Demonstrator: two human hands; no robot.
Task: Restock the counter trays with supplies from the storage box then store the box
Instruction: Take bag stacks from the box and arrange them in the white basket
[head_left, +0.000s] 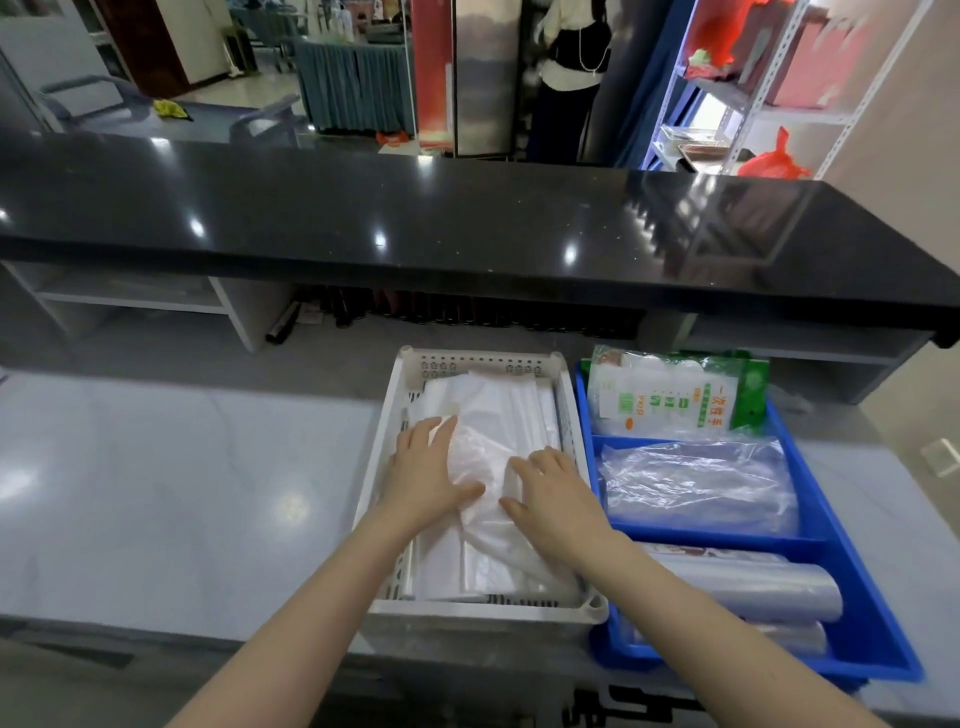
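Note:
A white perforated tray (483, 608) on the grey counter holds a stack of clear and white plastic bags (498, 415). My left hand (428, 467) lies flat on the left of the crumpled top bag, fingers spread. My right hand (550, 491) presses on the right side of the same bag, fingers apart. To the right, touching the white tray, stands a blue divided tray (841, 525). Its far section holds a green-and-white packet of disposable gloves (675, 400), the middle one loose clear bags (696, 483), the near one rolls of clear film (753, 582).
A raised black glossy counter top (415, 218) runs across behind the trays, with white shelves (135, 301) under it. The pale grey work surface (156, 467) stretches left. Beyond are chairs, a metal rack with red bags (774, 156) and a standing person (566, 67).

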